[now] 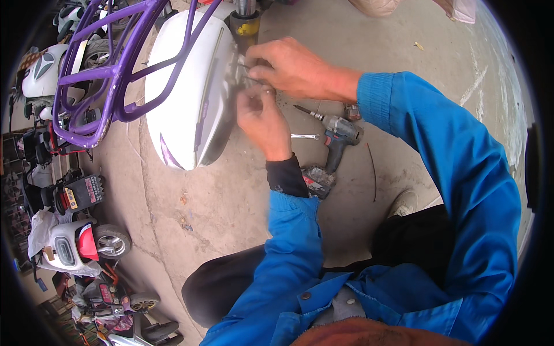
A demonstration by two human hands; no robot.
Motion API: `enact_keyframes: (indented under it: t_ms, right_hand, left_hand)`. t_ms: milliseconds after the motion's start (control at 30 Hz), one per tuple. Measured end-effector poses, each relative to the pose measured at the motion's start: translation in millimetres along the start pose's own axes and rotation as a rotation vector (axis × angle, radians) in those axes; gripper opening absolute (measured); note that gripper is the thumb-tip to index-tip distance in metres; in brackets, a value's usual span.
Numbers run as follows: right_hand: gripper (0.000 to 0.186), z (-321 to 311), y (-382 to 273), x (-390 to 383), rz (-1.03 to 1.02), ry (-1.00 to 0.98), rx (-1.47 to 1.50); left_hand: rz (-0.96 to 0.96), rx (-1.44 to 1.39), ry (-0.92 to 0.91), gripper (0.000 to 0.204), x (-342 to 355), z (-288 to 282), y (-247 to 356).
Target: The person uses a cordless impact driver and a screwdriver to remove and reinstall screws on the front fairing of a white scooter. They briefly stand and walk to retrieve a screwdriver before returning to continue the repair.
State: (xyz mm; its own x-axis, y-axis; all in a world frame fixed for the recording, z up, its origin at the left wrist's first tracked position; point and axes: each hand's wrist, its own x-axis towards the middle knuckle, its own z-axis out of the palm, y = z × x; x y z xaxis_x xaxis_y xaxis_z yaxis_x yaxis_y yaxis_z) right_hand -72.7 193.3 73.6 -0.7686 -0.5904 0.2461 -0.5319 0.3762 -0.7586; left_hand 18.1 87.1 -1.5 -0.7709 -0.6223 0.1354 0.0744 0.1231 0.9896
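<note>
White panel [182, 124], crossed above by a purple frame [95, 75], its rounded end leaving room over the floor [225, 213], lies just left of the left hand [263, 122] and right hand [288, 70], fingers curled, whether gripping I cannot tell.

Along the left side we see a row of parked scooters: a white scooter [41, 72] near the top, a black box with a yellow label [85, 192] below it, then a white-and-red scooter [62, 247] with a crumpled translucent sheet [47, 224] against it and a dark wheel [112, 242] facing right. Lower down we make out more two-wheelers [109, 294], crowded together. We find a dry leaf [418, 46] on the concrete floor [375, 57], whitish streaks [476, 86] toward the right, and pale fabric [375, 4] at the upper edge.
</note>
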Motion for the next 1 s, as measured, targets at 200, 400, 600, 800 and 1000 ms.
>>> enact_keyframes:
  t_ms: [200,400,600,800,1000]
  right_hand:
    - [0.023,-17.4,-1.7,4.0,0.030,-0.044,0.045]
    - [0.023,-23.3,4.7,11.6,0.013,-0.112,0.085]
    - [0.021,-29.6,3.1,13.7,0.109,-0.256,0.260]
    - [0.023,-30.9,1.4,11.9,0.157,-0.263,0.284]
    - [0.023,-29.4,0.8,13.6,0.156,-0.267,0.266]
  left_hand:
    - [-0.245,-0.442,-0.078,0.009,8.5,0.5,17.8]
    - [-0.349,-0.671,-0.136,0.010,10.7,-10.3,8.5]
    - [-0.416,-0.854,-0.227,0.012,17.9,-21.4,2.2]
    - [-0.393,-0.901,-0.200,0.013,17.4,-16.4,-4.1]
    - [-0.370,-0.886,-0.177,0.016,15.2,-15.9,-3.3]
